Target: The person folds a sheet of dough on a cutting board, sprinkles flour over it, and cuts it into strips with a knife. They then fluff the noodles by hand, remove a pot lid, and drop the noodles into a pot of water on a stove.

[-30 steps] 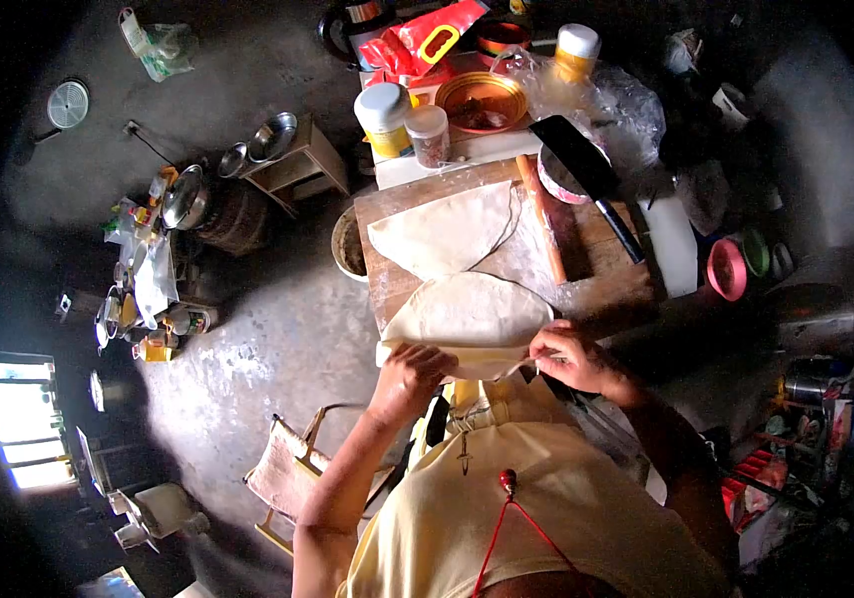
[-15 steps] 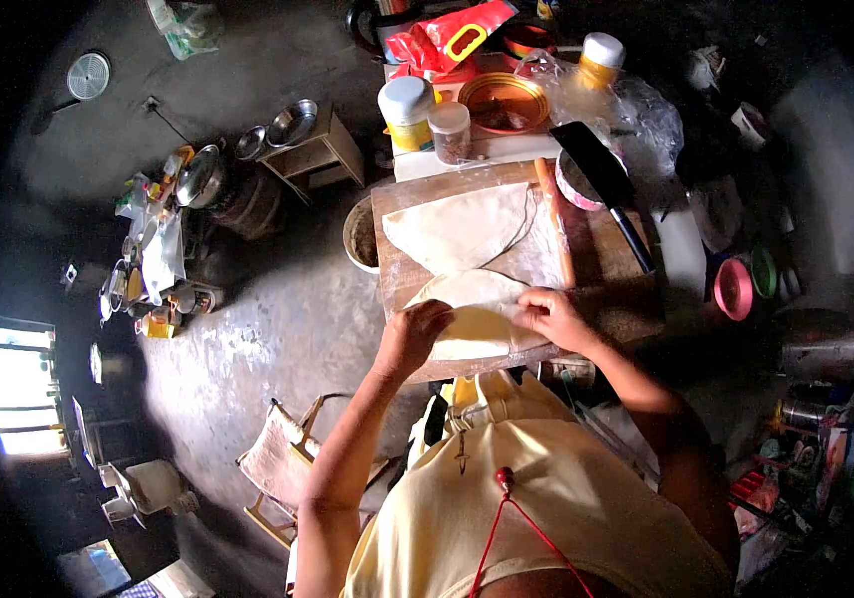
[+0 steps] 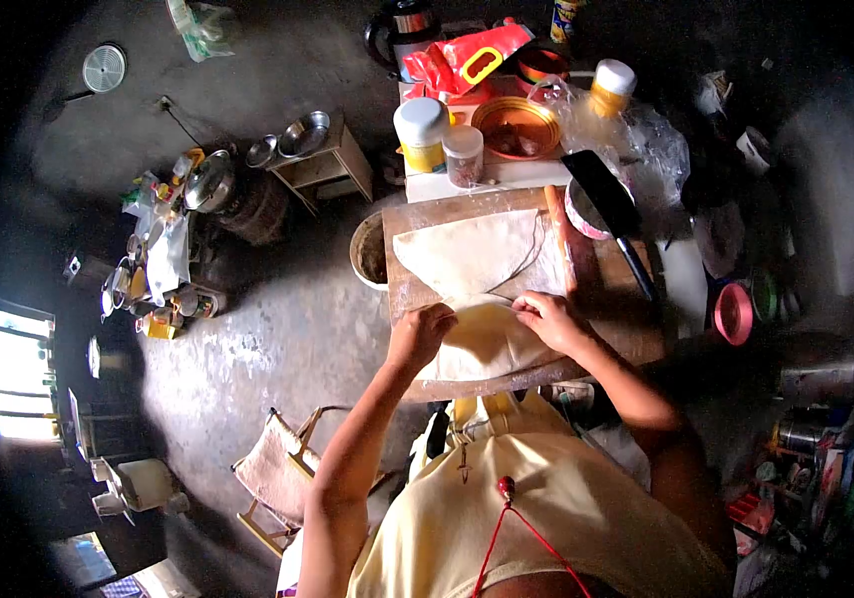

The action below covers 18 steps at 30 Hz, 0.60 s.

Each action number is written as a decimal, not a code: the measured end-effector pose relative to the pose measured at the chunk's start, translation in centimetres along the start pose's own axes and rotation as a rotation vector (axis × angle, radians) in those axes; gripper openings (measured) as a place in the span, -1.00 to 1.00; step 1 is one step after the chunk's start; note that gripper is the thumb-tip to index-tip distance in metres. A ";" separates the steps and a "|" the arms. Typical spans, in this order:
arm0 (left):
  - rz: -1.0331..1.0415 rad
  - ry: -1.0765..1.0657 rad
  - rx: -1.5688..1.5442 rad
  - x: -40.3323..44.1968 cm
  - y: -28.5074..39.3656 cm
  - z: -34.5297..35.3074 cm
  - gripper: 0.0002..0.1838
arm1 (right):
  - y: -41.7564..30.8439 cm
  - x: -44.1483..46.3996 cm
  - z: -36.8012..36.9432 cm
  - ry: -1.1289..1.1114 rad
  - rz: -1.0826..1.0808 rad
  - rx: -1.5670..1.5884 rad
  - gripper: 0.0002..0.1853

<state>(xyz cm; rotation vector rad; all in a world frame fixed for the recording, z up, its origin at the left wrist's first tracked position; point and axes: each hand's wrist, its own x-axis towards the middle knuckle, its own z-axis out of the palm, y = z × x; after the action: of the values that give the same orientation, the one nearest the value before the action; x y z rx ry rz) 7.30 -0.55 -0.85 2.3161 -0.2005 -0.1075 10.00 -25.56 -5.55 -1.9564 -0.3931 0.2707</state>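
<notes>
- On the wooden board, close to the person's body, lies the near dough sheet; its far part meets the far dough sheet.
- Both hands work the near sheet: the left hand has its fingers drawn together at one side of the upper edge, and the right hand pinches the same edge at the other side, thumb against fingers.
- Between them the dough bows slightly, which suggests a fold being laid over and lined up; the layers blur together, so how far it overlaps is hard to judge.
- A next move seems to call for an even, light pinch on both sides, with the edge lowered level so that the soft sheet neither stretches nor creases.
- Beside the far sheet is the rolling pin, with the cleaver resting across a bowl, both apart from the fingers.
</notes>
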 end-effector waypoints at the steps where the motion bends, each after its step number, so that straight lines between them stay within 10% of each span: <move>1: 0.016 0.022 0.014 0.5 -0.3 0.0 -0.86 | 0.2 0.5 0.0 0.054 -0.065 -0.044 -0.87; 9: 0.092 0.228 0.311 7.7 -2.1 -1.8 -0.58 | -2.0 9.9 -3.7 0.220 -0.400 -0.573 -0.74; 18: 0.027 0.162 0.460 11.2 -5.6 -3.0 -0.47 | -2.0 13.4 -5.2 0.111 -0.252 -0.796 -0.55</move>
<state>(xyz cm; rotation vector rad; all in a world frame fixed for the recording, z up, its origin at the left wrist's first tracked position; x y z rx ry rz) 19.34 3.39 -3.03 2.7631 -0.1883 0.1558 23.92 -23.88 -1.79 -2.6418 -0.7456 -0.1953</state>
